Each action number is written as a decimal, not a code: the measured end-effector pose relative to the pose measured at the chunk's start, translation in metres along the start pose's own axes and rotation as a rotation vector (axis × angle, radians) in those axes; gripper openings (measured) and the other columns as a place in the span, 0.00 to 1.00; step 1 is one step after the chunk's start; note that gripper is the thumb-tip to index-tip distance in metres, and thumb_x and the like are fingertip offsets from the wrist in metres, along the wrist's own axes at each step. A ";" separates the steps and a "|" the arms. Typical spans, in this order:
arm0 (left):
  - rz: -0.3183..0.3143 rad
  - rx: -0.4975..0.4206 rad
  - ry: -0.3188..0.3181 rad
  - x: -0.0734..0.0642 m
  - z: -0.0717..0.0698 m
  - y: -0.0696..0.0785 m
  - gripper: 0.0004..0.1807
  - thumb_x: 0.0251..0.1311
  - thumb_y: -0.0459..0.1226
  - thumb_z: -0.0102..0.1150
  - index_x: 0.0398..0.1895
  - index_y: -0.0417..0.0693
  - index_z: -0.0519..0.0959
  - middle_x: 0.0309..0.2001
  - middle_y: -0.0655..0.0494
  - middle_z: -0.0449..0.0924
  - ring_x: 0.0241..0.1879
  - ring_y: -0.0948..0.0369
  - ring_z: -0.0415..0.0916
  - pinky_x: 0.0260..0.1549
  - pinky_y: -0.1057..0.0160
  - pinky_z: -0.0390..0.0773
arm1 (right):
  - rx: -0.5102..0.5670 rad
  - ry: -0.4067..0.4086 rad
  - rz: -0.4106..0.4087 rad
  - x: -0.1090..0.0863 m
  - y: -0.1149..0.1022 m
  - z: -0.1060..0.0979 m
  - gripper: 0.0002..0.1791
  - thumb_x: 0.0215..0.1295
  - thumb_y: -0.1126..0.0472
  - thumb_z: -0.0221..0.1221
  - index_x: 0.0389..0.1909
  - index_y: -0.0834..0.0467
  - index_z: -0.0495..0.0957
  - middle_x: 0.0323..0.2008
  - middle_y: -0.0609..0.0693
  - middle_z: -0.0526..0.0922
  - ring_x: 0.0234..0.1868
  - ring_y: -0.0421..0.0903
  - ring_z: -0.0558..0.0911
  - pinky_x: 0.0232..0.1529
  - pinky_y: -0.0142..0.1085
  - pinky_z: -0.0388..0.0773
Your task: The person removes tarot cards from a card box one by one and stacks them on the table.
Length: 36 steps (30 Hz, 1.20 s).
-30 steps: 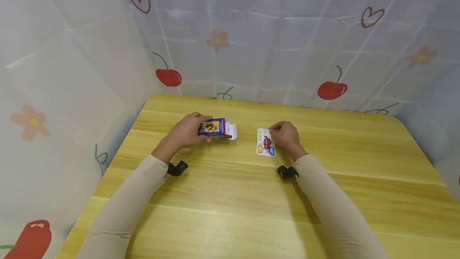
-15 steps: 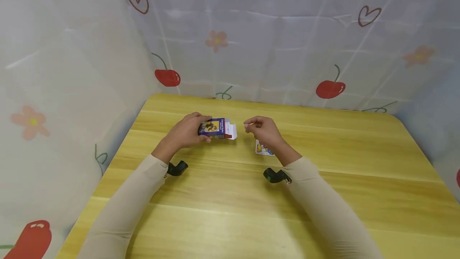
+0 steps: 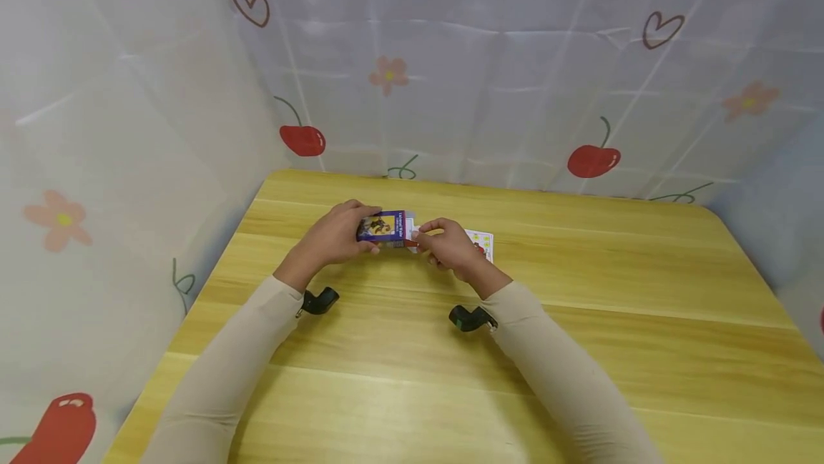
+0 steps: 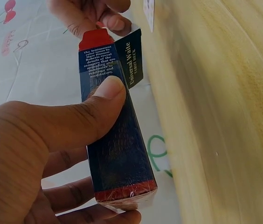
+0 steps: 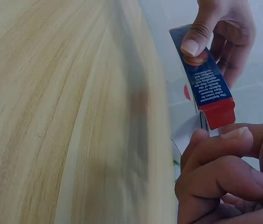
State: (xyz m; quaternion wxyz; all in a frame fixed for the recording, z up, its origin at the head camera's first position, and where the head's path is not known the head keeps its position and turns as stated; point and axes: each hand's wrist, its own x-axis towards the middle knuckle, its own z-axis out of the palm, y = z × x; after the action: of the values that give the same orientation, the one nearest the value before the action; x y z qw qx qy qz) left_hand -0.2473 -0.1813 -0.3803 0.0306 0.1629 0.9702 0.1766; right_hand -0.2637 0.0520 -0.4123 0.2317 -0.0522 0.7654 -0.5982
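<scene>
My left hand [image 3: 331, 235] grips a dark blue tarot deck box [image 3: 381, 226], its thumb along the narrow printed side. In the left wrist view, the box [image 4: 110, 126] has a red end tab and an open flap [image 4: 130, 58] reading "Universal Waite Tarot Deck". At the open end, my right hand [image 3: 450, 246] has its fingertips around the edge of a card [image 5: 204, 120] in the mouth of the box; the fingers partly hide it. Under the right hand lies a small stack of picture cards [image 3: 484, 244] on the table, mostly covered.
The wooden table [image 3: 386, 378] has a rounded far edge. Behind and beside it hangs a white sheet [image 3: 463, 92] printed with cherries, flowers and hearts. A black wrist camera [image 3: 320, 301] sits on the left wrist, another black camera [image 3: 470, 318] on the right.
My right hand has left the picture cards and moved left to the open end of the box. My left hand and the box have stayed in place.
</scene>
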 end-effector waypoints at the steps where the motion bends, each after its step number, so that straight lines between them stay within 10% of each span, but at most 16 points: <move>1: 0.003 0.002 0.001 0.001 0.000 0.000 0.41 0.53 0.46 0.73 0.70 0.48 0.69 0.60 0.45 0.73 0.57 0.50 0.72 0.59 0.48 0.74 | 0.001 0.011 0.010 0.001 0.000 0.000 0.19 0.73 0.55 0.56 0.57 0.61 0.68 0.40 0.63 0.83 0.16 0.40 0.66 0.18 0.32 0.56; 20: 0.005 -0.011 -0.012 0.003 0.004 0.003 0.41 0.53 0.46 0.73 0.70 0.49 0.69 0.61 0.45 0.73 0.58 0.49 0.71 0.60 0.47 0.73 | 0.034 0.021 0.098 0.005 0.002 -0.003 0.23 0.68 0.56 0.61 0.60 0.59 0.70 0.44 0.58 0.88 0.15 0.38 0.69 0.16 0.31 0.59; 36: -0.015 -0.009 0.011 0.004 0.003 0.001 0.41 0.54 0.48 0.73 0.71 0.49 0.68 0.61 0.44 0.73 0.57 0.49 0.72 0.58 0.46 0.75 | -0.001 0.295 -0.071 -0.006 0.015 -0.035 0.20 0.69 0.56 0.61 0.59 0.56 0.80 0.46 0.66 0.83 0.17 0.39 0.64 0.17 0.28 0.61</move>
State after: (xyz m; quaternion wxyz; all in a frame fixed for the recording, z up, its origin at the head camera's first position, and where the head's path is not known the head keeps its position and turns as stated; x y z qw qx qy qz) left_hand -0.2504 -0.1782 -0.3828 0.0275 0.1543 0.9708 0.1815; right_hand -0.2706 0.0896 -0.4182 0.0953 0.0093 0.7892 -0.6066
